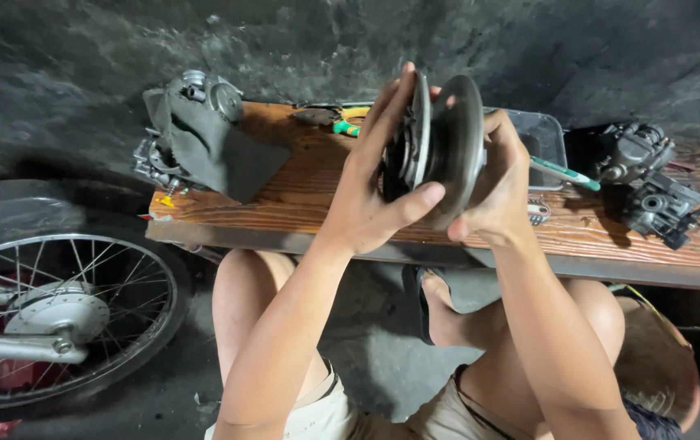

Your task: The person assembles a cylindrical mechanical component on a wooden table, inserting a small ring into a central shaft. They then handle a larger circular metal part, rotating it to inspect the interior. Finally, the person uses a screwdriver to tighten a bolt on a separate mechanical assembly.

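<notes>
Presently, findings as observed:
Item: round metal pulley assembly (pixel 440 151), two discs on a hub, held edge-up in the air above the wooden bench (pixel 301 204).
Left hand (pixel 374 179): fingers spread over the near disc face, thumb hooked under the rim; grasping.
Right hand (pixel 501 183): wrapped behind the far disc, clasping its rim.
Surroundings: cloth-draped carburettor (pixel 195 130) at the bench's left end, green-handled screwdriver (pixel 566 173) just beside the right hand, spoked wheel (pixel 65 314) on the floor.
Advice: judged sound to keep both rims supported and fingertips out of the gap between discs.
Risk: oily surfaces may slip; hold over the bench.
</notes>
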